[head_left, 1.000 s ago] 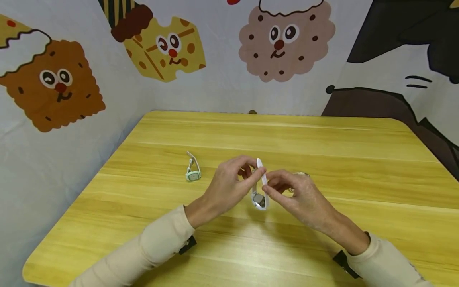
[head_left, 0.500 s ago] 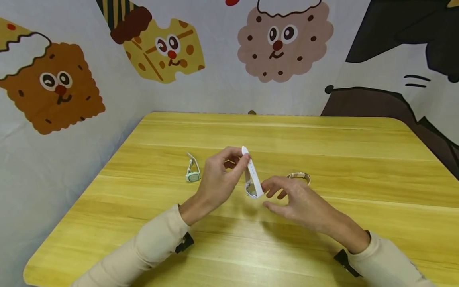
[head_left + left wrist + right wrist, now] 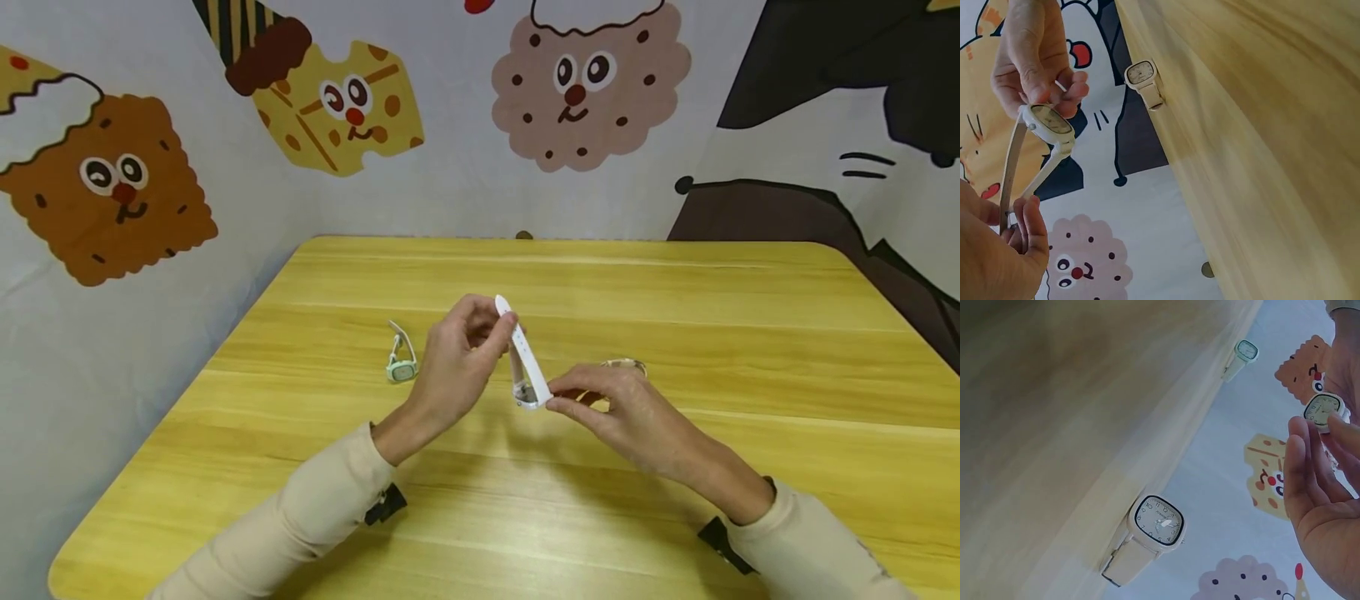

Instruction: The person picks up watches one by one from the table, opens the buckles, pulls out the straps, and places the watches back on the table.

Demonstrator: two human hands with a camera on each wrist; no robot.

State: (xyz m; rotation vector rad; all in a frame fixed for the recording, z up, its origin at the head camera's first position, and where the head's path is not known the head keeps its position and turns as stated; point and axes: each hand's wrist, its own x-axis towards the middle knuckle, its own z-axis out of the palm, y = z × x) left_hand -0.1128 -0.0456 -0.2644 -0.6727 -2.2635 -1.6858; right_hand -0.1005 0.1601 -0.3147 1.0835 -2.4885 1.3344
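A white wristwatch (image 3: 528, 354) is held above the table between both hands, its strap up and its case at the bottom. My left hand (image 3: 453, 375) pinches the upper part of the strap between thumb and fingers. At the lower end, my right hand (image 3: 637, 417) pinches the edge of the case with thumb and fingertips. The watch's dial (image 3: 1052, 119) shows in the left wrist view, and the right wrist view shows the right thumb over part of the dial (image 3: 1322, 410). The strap loops back to the left hand, whose fingers hide its ends.
A pale green watch (image 3: 402, 370) lies on the wooden table (image 3: 480, 517) to the left. Behind the right hand lies a beige watch (image 3: 628, 363), partly hidden in the head view; its face (image 3: 1159, 520) shows in the right wrist view. A cartoon-printed cloth (image 3: 450, 200) hangs behind the table.
The left hand has lifted the watch up and left. My right hand let go of the strap, spread its fingers, then pinched the case edge.
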